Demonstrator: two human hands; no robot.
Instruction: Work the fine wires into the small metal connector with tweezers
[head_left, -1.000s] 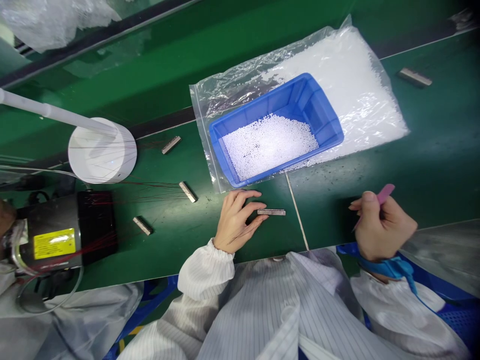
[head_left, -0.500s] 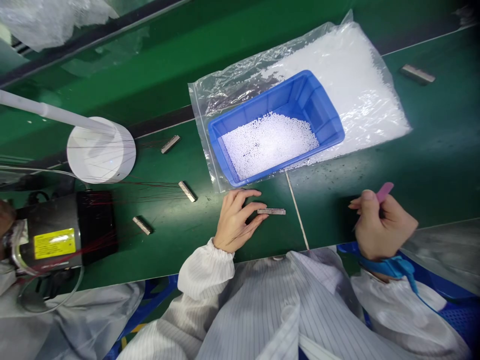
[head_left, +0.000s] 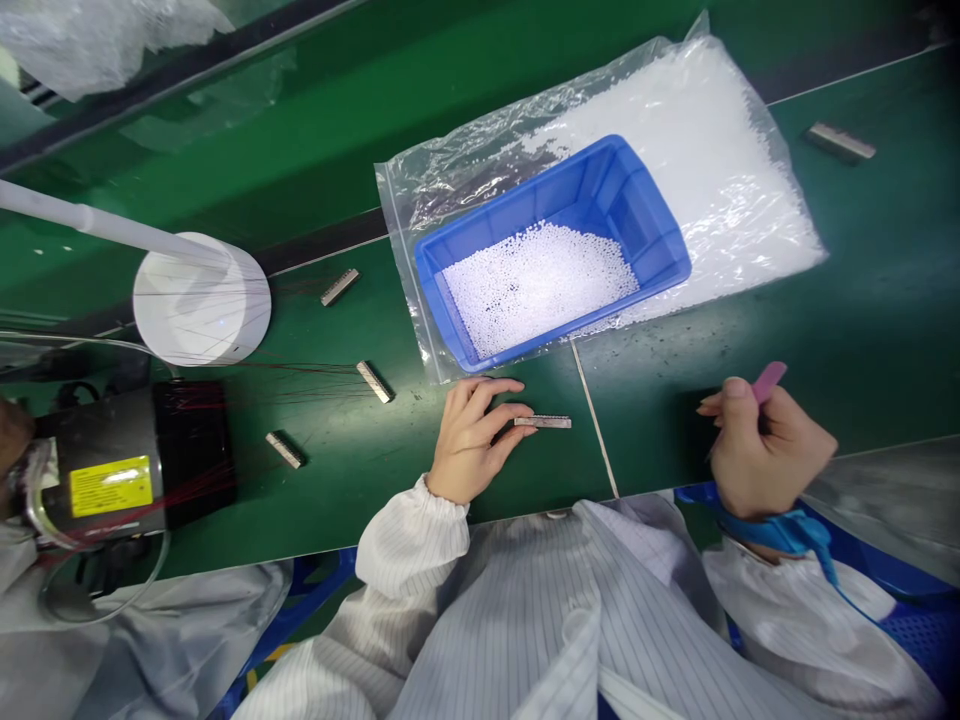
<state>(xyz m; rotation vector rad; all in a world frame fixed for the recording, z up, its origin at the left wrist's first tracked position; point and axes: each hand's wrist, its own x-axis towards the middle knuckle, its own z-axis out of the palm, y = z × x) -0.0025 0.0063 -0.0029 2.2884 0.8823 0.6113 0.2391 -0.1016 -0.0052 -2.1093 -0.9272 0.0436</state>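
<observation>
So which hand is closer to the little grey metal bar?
Left. The left hand touches the little grey metal bar at its end; the right hand is apart, off to its right.

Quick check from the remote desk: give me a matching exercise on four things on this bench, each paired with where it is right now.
Things:
1 metal strip
2 pink tool
3 blue bin
4 white round base

Places:
A on the clear bag of white pellets
B in the right hand
C at the left hand fingertips, flat on the green mat
D far left, above the black box

Pairs: 1-C, 2-B, 3-A, 4-D
</observation>
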